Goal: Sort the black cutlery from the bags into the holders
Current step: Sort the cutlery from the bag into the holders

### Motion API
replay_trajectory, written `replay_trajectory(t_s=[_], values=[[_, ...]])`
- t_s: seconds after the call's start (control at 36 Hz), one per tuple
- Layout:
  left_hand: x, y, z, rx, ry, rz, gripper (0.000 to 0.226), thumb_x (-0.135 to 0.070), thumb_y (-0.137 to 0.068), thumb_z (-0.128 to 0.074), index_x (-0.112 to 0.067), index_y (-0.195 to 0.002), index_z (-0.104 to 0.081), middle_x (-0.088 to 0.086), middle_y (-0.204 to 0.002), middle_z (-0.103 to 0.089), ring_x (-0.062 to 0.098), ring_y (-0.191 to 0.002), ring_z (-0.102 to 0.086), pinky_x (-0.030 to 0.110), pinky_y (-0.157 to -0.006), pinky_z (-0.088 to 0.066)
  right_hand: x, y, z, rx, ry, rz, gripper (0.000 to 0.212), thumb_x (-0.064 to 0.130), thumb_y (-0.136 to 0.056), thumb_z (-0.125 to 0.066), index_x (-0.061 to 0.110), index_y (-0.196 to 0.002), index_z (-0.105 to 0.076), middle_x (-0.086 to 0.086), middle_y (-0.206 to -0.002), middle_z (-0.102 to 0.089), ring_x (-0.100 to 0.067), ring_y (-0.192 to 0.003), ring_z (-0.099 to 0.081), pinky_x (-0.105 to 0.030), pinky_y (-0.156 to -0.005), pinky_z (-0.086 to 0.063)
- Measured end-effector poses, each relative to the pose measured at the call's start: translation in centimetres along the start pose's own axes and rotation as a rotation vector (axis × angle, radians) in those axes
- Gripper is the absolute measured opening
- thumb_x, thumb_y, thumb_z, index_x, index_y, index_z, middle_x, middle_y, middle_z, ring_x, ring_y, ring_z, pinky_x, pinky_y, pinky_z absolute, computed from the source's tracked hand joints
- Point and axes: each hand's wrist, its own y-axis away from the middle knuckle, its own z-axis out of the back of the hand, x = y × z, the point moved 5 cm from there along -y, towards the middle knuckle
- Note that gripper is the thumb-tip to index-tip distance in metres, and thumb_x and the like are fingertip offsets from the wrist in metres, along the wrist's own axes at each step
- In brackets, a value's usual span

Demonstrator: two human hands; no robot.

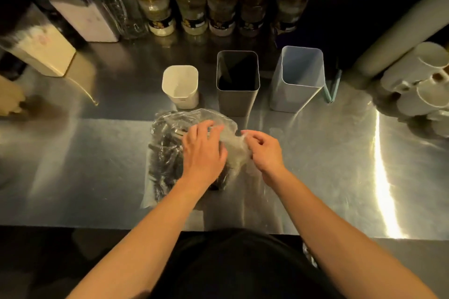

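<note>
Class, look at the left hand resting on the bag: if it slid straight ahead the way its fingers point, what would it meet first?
Probably the grey holder. The left hand lies on the plastic bag, fingers pointing up and slightly right, towards that holder's base; depth is hard to judge.

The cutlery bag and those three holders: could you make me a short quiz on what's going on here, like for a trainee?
1. True or false: the black cutlery is already in the holders.
2. How many holders stand behind the clear plastic bag?
3. Which hand pinches the bag's loose end? A) left hand B) right hand

Key
1. False: it lies in the bag; the white holder, grey holder and pale blue holder look empty.
2. Three.
3. B: the right hand pinches it; the left hand rests on the bag.
</note>
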Motion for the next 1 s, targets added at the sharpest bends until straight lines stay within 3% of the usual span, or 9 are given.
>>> replay_trajectory(t_s=[0.11,0.22,0.31,0.47,0.56,0.67,0.78,0.89,1.0], values=[[-3.3,-0.6,-0.8,0.188,0.18,-0.073,0.043,-0.039,-0.093,-0.06,-0.024,-0.132,-0.055,-0.001,-0.125,-0.06,0.025,-0.116,-0.051,0.042,-0.098,-0.04,0.7,0.6,1.5,-0.051,-0.024,0.08,0.022,0.013,-0.093,-0.064,0.032,-0.097,-0.074,0.0,-0.092,-0.074,-0.016,-0.084,-0.067,-0.035,-0.077,-0.055],[-3.1,0.0,-1.3,0.152,0.21,-0.088,0.014,-0.034,-0.094,-0.061,-0.021,-0.089,-0.059,-0.006,-0.086,-0.055,0.023,-0.09,-0.055,0.038,-0.077,-0.04,0.8,1.3,3.8,-0.22,0.088,0.137,0.011,0.02,-0.09,-0.072,0.03,-0.086,-0.068,0.01,-0.085,-0.07,-0.002,-0.078,-0.064,-0.03,-0.081,-0.055],[-2.2,0.8,-0.4,0.065,0.422,0.018,0.032,-0.032,-0.098,-0.058,-0.022,-0.071,-0.044,-0.009,-0.074,-0.043,0.014,-0.072,-0.045,0.03,-0.066,-0.036,0.9,2.3,5.2,-0.331,0.181,0.243,0.01,0.026,-0.09,-0.072,0.025,-0.086,-0.063,0.012,-0.079,-0.065,-0.001,-0.075,-0.06,-0.028,-0.077,-0.05],[-2.1,1.2,2.3,-0.03,0.858,0.117,0.004,-0.024,-0.094,-0.059,-0.027,-0.094,-0.061,-0.006,-0.09,-0.062,0.007,-0.081,-0.057,0.021,-0.072,-0.046,2.4,4.3,2.0,0.16,0.595,0.5,0.021,0.029,-0.093,-0.058,0.024,-0.107,-0.073,0.021,-0.098,-0.066,-0.008,-0.099,-0.058,-0.029,-0.093,-0.044],[-2.0,1.0,3.5,0.078,1.072,0.155,0.027,-0.044,-0.084,-0.049,-0.026,-0.093,-0.067,-0.005,-0.079,-0.063,0.012,-0.075,-0.056,0.026,-0.071,-0.045,2.4,4.8,1.1,0.303,0.866,0.493,0.038,0.031,-0.084,-0.048,0.021,-0.109,-0.075,0.007,-0.107,-0.073,-0.023,-0.103,-0.058,-0.037,-0.093,-0.041],[-1.8,0.4,3.5,0.516,0.508,0.215,0.07,-0.085,-0.07,-0.038,-0.033,-0.111,-0.061,-0.006,-0.091,-0.063,0.017,-0.087,-0.061,0.042,-0.084,-0.052,2.8,5.6,0.3,0.433,1.086,0.462,0.022,0.018,-0.091,-0.052,0.022,-0.101,-0.071,0.003,-0.107,-0.06,-0.022,-0.106,-0.045,-0.039,-0.096,-0.034],[-1.9,0.8,3.5,0.72,0.314,0.183,0.049,-0.058,-0.084,-0.068,-0.029,-0.123,-0.058,-0.01,-0.091,-0.057,0.01,-0.084,-0.058,0.029,-0.074,-0.047,3.3,6.6,-0.1,0.48,1.189,0.566,0.021,0.024,-0.091,-0.052,0.029,-0.095,-0.073,0.006,-0.11,-0.048,-0.02,-0.107,-0.038,-0.039,-0.096,-0.033],[-1.0,0.6,5.1,0.431,0.299,0.274,0.017,-0.036,-0.096,-0.05,-0.024,-0.096,-0.062,-0.004,-0.086,-0.063,0.017,-0.081,-0.061,0.04,-0.077,-0.054,3.7,7.5,-0.4,0.453,1.032,0.687,0.048,0.033,-0.081,-0.033,0.028,-0.098,-0.077,0.014,-0.111,-0.068,-0.015,-0.111,-0.05,-0.037,-0.099,-0.033],[-1.0,1.0,6.9,-0.096,0.491,0.398,0.019,-0.029,-0.097,-0.05,-0.02,-0.081,-0.058,-0.002,-0.074,-0.06,0.017,-0.071,-0.056,0.037,-0.066,-0.047,2.7,7.1,-0.8,0.631,0.815,0.391,0.052,0.036,-0.084,-0.033,0.033,-0.12,-0.071,0.007,-0.107,-0.076,-0.014,-0.105,-0.065,-0.038,-0.103,-0.045]])
